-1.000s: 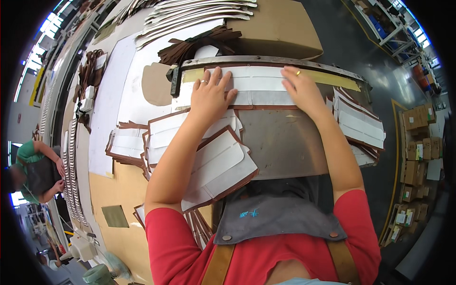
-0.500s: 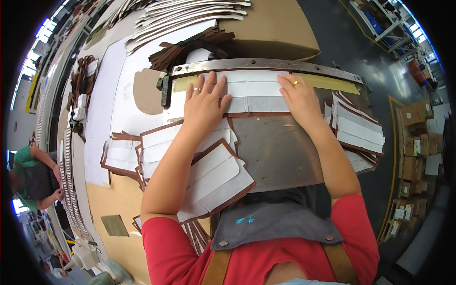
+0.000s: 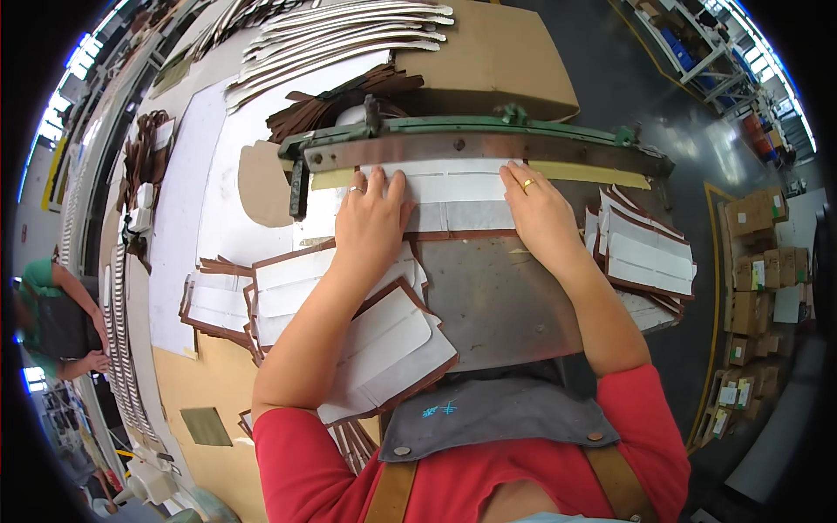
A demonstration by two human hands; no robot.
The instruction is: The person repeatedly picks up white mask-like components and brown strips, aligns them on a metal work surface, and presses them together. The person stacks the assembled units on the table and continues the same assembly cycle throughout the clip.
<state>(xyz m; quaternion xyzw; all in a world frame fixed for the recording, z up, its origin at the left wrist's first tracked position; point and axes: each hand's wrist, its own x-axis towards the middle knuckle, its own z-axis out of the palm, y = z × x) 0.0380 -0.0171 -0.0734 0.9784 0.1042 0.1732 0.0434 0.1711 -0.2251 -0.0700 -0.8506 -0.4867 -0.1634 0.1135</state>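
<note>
A white panel with brown edging (image 3: 462, 187) lies flat on the metal plate, its far edge against a long metal bar (image 3: 488, 146) with a green back. My left hand (image 3: 372, 212) rests on the panel's left part, fingers stretched toward the bar. Near the panel's right end, my right hand (image 3: 539, 209) lies with its fingers extended in the same direction. Both hands are open and press from above rather than grip. Yellow tape strips (image 3: 593, 173) run along the bar at either side of the panel.
Similar panels (image 3: 388, 349) are piled by my left forearm, and another stack (image 3: 649, 253) sits right of the plate. Brown strips (image 3: 344, 100) and a cardboard box (image 3: 488, 57) lie beyond the bar. A co-worker's arm (image 3: 80, 292) shows far left.
The metal bar has tipped, so its green back and fittings now show above the panel's far edge. My hands stay flat on the panel; the whole view has shifted slightly.
</note>
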